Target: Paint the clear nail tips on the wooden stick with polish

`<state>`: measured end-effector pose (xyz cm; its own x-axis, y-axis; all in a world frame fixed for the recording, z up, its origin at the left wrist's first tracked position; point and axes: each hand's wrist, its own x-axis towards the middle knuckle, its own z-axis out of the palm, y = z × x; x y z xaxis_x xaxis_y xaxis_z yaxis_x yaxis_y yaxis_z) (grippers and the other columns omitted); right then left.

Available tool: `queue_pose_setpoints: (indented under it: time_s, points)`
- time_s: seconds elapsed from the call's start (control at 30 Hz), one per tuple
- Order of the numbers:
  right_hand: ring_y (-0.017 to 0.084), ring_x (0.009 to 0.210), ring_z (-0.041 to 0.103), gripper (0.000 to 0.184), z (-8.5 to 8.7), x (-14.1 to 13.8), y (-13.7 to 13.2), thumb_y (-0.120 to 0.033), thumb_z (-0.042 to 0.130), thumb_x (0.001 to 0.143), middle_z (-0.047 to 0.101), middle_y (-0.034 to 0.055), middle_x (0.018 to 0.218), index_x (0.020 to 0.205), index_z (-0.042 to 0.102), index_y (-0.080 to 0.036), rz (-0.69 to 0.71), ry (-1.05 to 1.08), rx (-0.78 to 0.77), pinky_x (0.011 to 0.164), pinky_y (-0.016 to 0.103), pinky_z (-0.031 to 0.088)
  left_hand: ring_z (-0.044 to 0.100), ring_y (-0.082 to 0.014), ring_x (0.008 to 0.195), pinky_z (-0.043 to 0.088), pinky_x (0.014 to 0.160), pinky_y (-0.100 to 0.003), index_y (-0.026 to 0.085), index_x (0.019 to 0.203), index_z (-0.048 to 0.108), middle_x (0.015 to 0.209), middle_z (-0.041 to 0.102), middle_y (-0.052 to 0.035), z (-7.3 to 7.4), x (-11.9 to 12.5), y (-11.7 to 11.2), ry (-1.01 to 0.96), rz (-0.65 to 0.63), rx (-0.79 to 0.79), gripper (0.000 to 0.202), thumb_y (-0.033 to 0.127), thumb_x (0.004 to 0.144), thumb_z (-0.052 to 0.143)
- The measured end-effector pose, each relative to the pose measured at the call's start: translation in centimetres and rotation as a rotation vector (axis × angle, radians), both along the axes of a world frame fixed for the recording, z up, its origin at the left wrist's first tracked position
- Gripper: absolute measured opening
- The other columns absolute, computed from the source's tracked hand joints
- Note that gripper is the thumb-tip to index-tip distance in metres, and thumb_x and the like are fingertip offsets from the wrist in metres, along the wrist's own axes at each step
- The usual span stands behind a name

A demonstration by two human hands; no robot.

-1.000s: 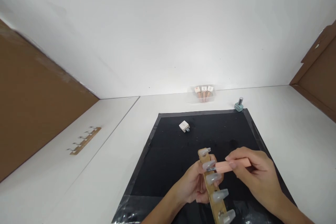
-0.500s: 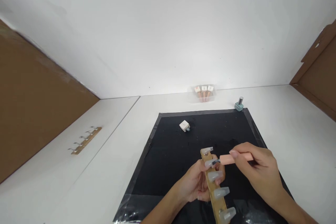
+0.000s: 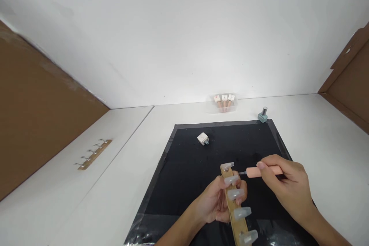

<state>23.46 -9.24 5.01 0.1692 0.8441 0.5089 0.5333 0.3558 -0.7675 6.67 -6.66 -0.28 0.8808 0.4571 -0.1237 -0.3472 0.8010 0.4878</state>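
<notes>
Left hand (image 3: 211, 203) grips wooden strip (image 3: 240, 225) above black mat (image 3: 178, 173) — some fingers hidden behind; strip's near end meets frame edge. 5 translucent nail tips (image 3: 242, 213) on strip. Right hand (image 3: 290, 184) pinches peach brush (image 3: 254, 172); bristles near 2nd tip, contact unclear. White table (image 3: 331, 142), white wall (image 3: 184, 38). Mat extends left of hands; right hand overlaps its right edge.

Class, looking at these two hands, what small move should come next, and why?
Probably guide the brush slightly left onto the second false nail from the far end: its bristles sit close to that nail's tip, the right hand has the peach handle pointed that way, and the left hand grips the wooden strip close by.
</notes>
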Motion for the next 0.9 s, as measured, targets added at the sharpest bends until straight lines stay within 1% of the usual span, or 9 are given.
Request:
queue_pose_setpoints:
  time_s: [0.1, 0.23, 0.3, 0.4, 0.47, 0.57, 0.63, 0.73, 0.9]
  points:
    - [0.010, 0.035, 0.046, 0.024, -0.1, 0.0, 0.0, -0.024, 0.061, 0.080, 0.059, -0.0032, 0.044, 0.056, 0.061, -0.021, -0.013, 0.047, 0.012, 0.034, 0.019, 0.038, 0.026, 0.0012, 0.025, 0.015, 0.019, -0.010, 0.019, 0.073, 0.043, 0.060, 0.051, 0.0064, -0.3, -0.3, 0.0, -0.032, 0.017, 0.011, 0.032, 0.042, 0.076, 0.064]
    - [0.010, 0.038, 0.055, 0.021, 0.4, 0.0, 0.0, -0.022, 0.059, 0.080, 0.065, -0.0018, 0.049, 0.060, 0.065, -0.020, 0.134, 0.045, -0.027, 0.038, 0.018, 0.043, 0.025, 0.0015, 0.023, 0.014, 0.020, -0.010, 0.017, 0.073, 0.045, 0.057, 0.050, 0.0061, 0.0, -0.1, -0.1, -0.006, 0.001, 0.034, 0.033, 0.045, 0.078, 0.062]
    - [0.010, 0.036, 0.052, 0.022, 0.6, 0.1, 0.1, -0.021, 0.059, 0.079, 0.061, -0.0026, 0.045, 0.057, 0.063, -0.019, 0.125, 0.018, -0.034, 0.036, 0.017, 0.041, 0.026, 0.0014, 0.023, 0.014, 0.020, -0.011, 0.017, 0.071, 0.045, 0.056, 0.050, 0.0062, 0.3, 0.1, -0.1, 0.002, -0.008, 0.036, 0.036, 0.047, 0.076, 0.063]
    - [0.009, 0.035, 0.047, 0.024, 0.4, 0.0, 0.1, -0.022, 0.060, 0.079, 0.056, -0.0038, 0.043, 0.054, 0.059, -0.019, 0.039, 0.042, -0.015, 0.035, 0.017, 0.037, 0.029, 0.0005, 0.023, 0.014, 0.020, -0.012, 0.017, 0.067, 0.043, 0.056, 0.051, 0.0060, 0.7, 0.3, -0.2, 0.027, 0.001, 0.057, 0.040, 0.048, 0.073, 0.067]
    - [0.008, 0.036, 0.048, 0.024, 0.4, -0.1, 0.1, -0.022, 0.059, 0.079, 0.058, -0.0037, 0.046, 0.056, 0.060, -0.020, 0.074, 0.084, -0.011, 0.036, 0.017, 0.038, 0.032, -0.0006, 0.023, 0.014, 0.020, -0.013, 0.018, 0.067, 0.043, 0.055, 0.052, 0.0063, 0.9, 0.3, -0.3, 0.061, -0.004, 0.080, 0.041, 0.050, 0.072, 0.068]
    - [0.009, 0.037, 0.050, 0.024, 0.5, -0.1, 0.2, -0.021, 0.059, 0.080, 0.058, -0.0040, 0.046, 0.056, 0.061, -0.020, 0.201, 0.080, -0.061, 0.036, 0.016, 0.038, 0.031, -0.0019, 0.023, 0.013, 0.020, -0.014, 0.018, 0.065, 0.045, 0.050, 0.048, 0.0066, 1.1, 0.3, -0.4, 0.146, -0.038, 0.112, 0.042, 0.054, 0.072, 0.065]
    - [0.009, 0.036, 0.047, 0.025, 0.6, -0.1, 0.2, -0.022, 0.059, 0.079, 0.054, -0.0045, 0.043, 0.054, 0.059, -0.019, 0.183, 0.066, -0.088, 0.035, 0.017, 0.037, 0.031, -0.0029, 0.023, 0.013, 0.021, -0.015, 0.017, 0.064, 0.048, 0.044, 0.046, 0.0064, 1.1, 0.3, -0.5, 0.209, -0.051, 0.155, 0.042, 0.056, 0.073, 0.061]
    - [0.009, 0.035, 0.042, 0.028, 0.4, 0.0, 0.1, -0.023, 0.059, 0.080, 0.050, -0.0052, 0.040, 0.053, 0.056, -0.020, 0.085, 0.096, -0.076, 0.034, 0.018, 0.034, 0.031, -0.0041, 0.023, 0.014, 0.022, -0.016, 0.016, 0.066, 0.051, 0.039, 0.045, 0.0060, 0.9, 0.2, -0.6, 0.287, -0.063, 0.219, 0.044, 0.058, 0.074, 0.058]
    - [0.010, 0.037, 0.046, 0.028, 0.4, -0.2, 0.1, -0.025, 0.059, 0.079, 0.053, -0.0037, 0.043, 0.052, 0.057, -0.019, 0.184, 0.072, -0.123, 0.037, 0.019, 0.037, 0.033, -0.0049, 0.024, 0.013, 0.024, -0.015, 0.020, 0.073, 0.046, 0.039, 0.046, 0.0077, 0.5, 0.0, -0.8, 0.365, -0.058, 0.243, 0.044, 0.063, 0.074, 0.056]
